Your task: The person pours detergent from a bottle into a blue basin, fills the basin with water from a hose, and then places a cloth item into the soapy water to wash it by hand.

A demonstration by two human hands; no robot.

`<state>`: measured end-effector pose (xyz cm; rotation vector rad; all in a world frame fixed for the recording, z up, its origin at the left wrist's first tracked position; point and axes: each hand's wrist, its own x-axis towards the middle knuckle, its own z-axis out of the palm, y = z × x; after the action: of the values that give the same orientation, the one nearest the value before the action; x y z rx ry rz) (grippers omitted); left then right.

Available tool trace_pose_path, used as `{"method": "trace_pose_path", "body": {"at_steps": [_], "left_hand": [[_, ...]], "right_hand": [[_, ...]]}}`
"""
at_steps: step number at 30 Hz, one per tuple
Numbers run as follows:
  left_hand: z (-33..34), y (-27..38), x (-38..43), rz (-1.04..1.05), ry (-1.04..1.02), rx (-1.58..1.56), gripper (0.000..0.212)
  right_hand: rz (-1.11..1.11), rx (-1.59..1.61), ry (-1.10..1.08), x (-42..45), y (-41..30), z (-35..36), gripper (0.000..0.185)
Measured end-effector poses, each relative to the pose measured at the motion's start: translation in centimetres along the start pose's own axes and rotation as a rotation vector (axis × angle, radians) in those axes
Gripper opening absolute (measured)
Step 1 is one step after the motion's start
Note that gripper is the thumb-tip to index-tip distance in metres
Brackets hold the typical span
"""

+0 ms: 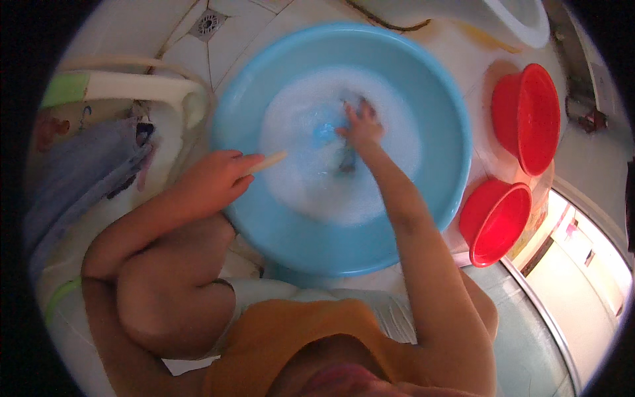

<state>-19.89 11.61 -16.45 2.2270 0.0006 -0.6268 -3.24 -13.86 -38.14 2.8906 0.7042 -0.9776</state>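
A wide light-blue plastic basin (342, 248) stands before me on the tiled floor. White suds (307, 188) cover the water in its middle. My left hand (218, 178) is at the basin's left rim, with a pale narrow bar (270, 161) pinched between thumb and fingers; its material is not clear. Over the suds, my right hand (364, 129) reaches down with its fingers spread and blurred. Dark wet material (347, 161), probably cloth, shows through the foam beside and beyond that hand. Most of it is hidden.
Two red plastic basins (539, 119) (501, 226) stand tilted at the right. At the left, bluish-grey cloth (84, 168) lies in a white and green plastic tub (124, 89). A floor drain (208, 24) is at the upper left, and a whitish container (521, 22) at the upper right.
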Motion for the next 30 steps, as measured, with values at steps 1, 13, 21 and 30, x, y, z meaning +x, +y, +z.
{"method": "trace_pose_path", "body": {"at_steps": [1, 13, 21, 30], "left_hand": [[-0.1, 0.4, -0.4, 0.012, 0.005, 0.018, 0.032], [-0.6, 4.2, -2.6, 0.226, -0.030, 0.299, 0.033], [6.3, 8.0, -4.4, 0.132, -0.005, 0.498, 0.036], [14.4, 10.7, -7.2, 0.037, 0.151, 0.183, 0.034]], "right_hand": [[0.013, 0.020, -0.016, -1.3, 3.4, 0.8, 0.065], [0.182, 1.453, -0.203, -12.6, -4.9, 4.1, 0.026], [0.357, 2.211, -0.108, -12.0, -8.9, 1.6, 0.025], [0.196, 1.136, 0.225, -12.7, -4.1, 7.1, 0.017]]}}
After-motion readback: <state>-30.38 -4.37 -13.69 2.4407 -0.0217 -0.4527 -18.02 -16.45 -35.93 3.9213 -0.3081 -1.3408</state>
